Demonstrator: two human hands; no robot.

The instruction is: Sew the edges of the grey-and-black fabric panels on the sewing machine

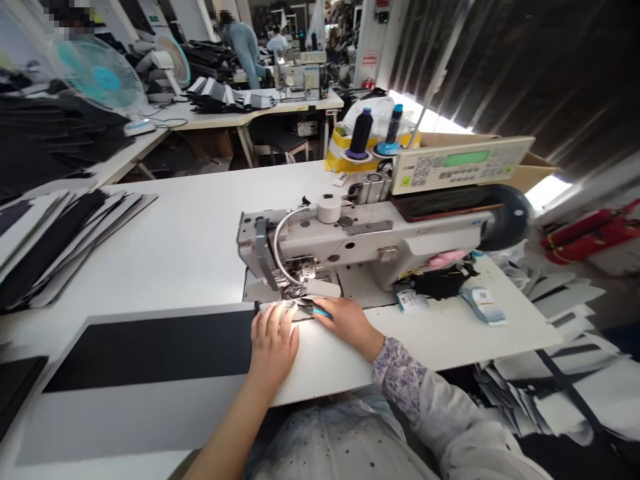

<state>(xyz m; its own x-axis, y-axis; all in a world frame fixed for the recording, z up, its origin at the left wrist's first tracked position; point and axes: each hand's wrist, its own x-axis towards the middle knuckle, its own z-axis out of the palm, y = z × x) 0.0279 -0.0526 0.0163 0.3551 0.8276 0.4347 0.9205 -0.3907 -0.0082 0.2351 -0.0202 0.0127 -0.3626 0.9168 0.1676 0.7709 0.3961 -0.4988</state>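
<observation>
Black panel (150, 347) on desk (190, 227), its end under sewing machine (360, 240) foot – our left hand (273, 340) spread flat on it, right hand (347, 323) curled round blue snips (320, 310). We reckon seam done – thread trim left.

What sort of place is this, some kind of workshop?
Most likely a sewing factory floor: an industrial sewing machine, cones of thread behind it, and stacks of cut panels on the long table.
</observation>
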